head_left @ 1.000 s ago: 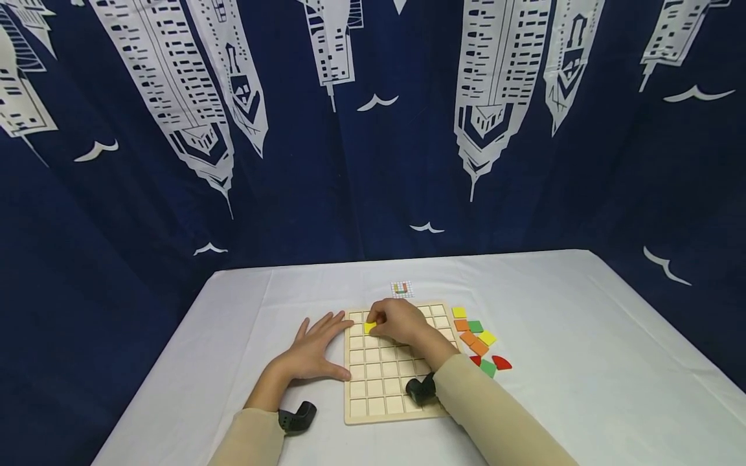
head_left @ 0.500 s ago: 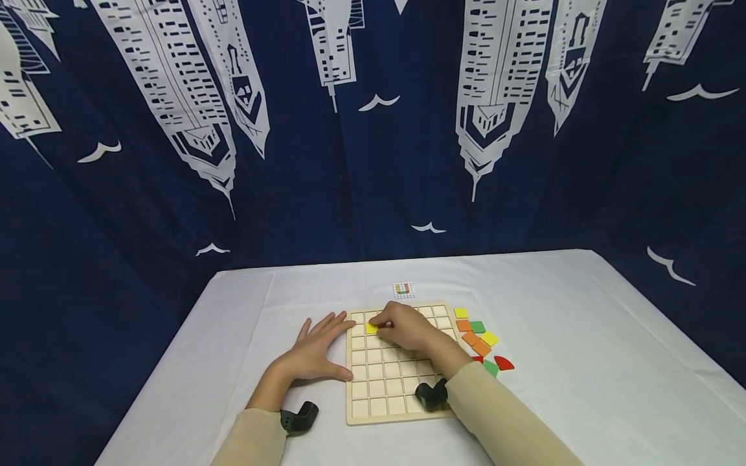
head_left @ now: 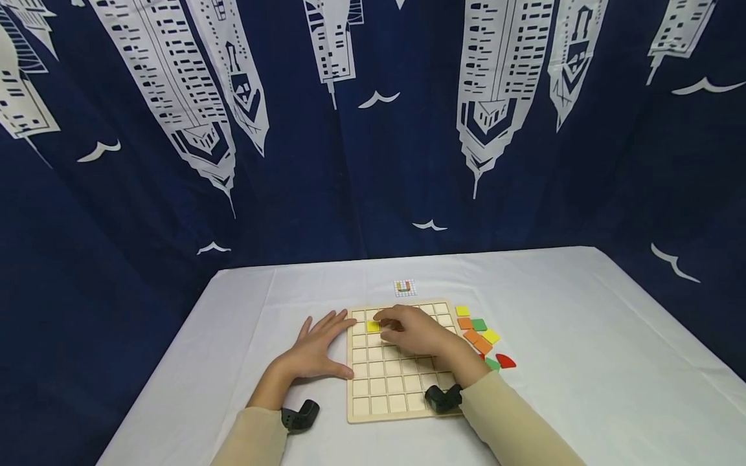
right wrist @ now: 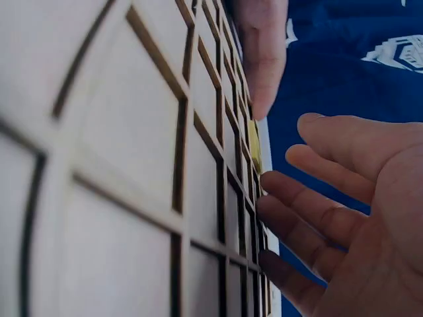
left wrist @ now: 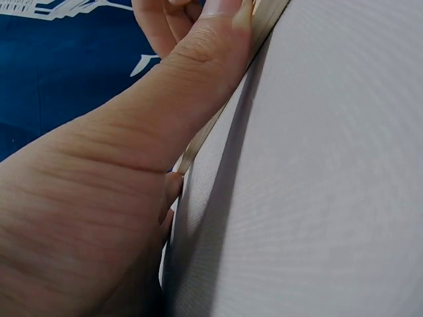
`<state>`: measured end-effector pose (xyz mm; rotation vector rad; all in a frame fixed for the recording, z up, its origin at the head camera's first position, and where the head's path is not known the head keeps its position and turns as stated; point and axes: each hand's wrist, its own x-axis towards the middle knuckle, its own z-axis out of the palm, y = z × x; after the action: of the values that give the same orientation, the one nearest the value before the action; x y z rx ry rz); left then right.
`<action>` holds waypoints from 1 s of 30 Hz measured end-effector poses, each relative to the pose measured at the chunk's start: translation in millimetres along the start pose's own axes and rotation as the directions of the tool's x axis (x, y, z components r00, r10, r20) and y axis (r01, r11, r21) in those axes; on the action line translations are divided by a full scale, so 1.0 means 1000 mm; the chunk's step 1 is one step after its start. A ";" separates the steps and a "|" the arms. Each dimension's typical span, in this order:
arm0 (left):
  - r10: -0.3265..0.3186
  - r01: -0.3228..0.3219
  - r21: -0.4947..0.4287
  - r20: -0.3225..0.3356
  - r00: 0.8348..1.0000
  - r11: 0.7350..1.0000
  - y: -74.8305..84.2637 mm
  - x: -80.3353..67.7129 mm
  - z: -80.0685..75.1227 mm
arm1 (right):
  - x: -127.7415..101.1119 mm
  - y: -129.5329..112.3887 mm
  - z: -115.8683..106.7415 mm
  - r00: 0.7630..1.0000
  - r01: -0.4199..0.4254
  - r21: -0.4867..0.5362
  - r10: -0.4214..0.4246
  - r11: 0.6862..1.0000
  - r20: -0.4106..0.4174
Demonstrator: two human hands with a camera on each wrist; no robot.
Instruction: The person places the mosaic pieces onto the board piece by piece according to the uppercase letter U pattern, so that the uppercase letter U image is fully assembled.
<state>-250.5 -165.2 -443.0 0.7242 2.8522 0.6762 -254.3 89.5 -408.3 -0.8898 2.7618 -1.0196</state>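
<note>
A wooden grid board (head_left: 378,387) lies on the white table. One yellow square tile (head_left: 372,327) sits in a cell near its upper left corner. My right hand (head_left: 421,333) hovers just right of that tile, holding nothing. The right wrist view shows its fingers (right wrist: 330,211) extended and parted over the grid, with the yellow tile (right wrist: 255,146) beyond them. Spread wide, my left hand (head_left: 311,355) touches the board's left edge with thumb and fingertips. In the left wrist view its thumb (left wrist: 198,72) rests against the wooden rim (left wrist: 268,23).
To the board's right lie several loose tiles: yellow squares (head_left: 462,311), orange squares (head_left: 470,336), green ones (head_left: 478,324) and red quarter-round pieces (head_left: 506,361). A small card (head_left: 405,288) with a coloured grid pattern lies behind the board. A dark blue printed curtain (head_left: 350,194) hangs behind the table.
My right hand has let go of the yellow tile, which stays in its cell. The hand has drawn back slightly to the right and its fingers have parted. My left hand stays put.
</note>
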 end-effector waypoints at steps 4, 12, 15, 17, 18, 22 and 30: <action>-0.005 0.005 -0.001 -0.001 1.000 1.000 0.000 0.002 0.000 | -0.006 0.005 -0.008 0.999 0.011 0.061 -0.008 0.998 -0.039; 0.008 -0.008 0.004 -0.004 1.000 1.000 0.000 0.003 0.001 | -0.016 0.017 -0.031 0.987 -0.033 0.084 0.046 0.996 -0.156; -0.001 0.001 0.001 -0.010 1.000 1.000 0.001 0.003 0.000 | -0.019 0.021 -0.041 0.981 -0.042 0.081 0.056 0.996 -0.184; -0.007 0.007 0.001 -0.006 1.000 1.000 0.002 0.002 -0.001 | -0.022 0.024 -0.047 0.976 -0.073 0.094 0.091 0.993 -0.197; -0.009 0.009 -0.002 -0.005 1.000 1.000 0.002 0.002 -0.001 | -0.024 0.026 -0.050 0.973 -0.087 0.098 0.105 0.991 -0.205; -0.010 0.010 -0.014 -0.006 1.000 1.000 0.002 0.001 0.000 | -0.029 0.038 -0.060 0.954 -0.143 0.086 0.160 0.986 -0.253; -0.009 0.009 -0.019 0.000 1.000 1.000 0.000 0.001 0.001 | -0.038 0.062 -0.073 0.922 -0.197 0.014 0.190 0.980 -0.336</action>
<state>-251.4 -164.0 -443.5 0.7089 2.8432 0.7004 -272.3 189.8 -394.9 -0.4629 3.0615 -1.2076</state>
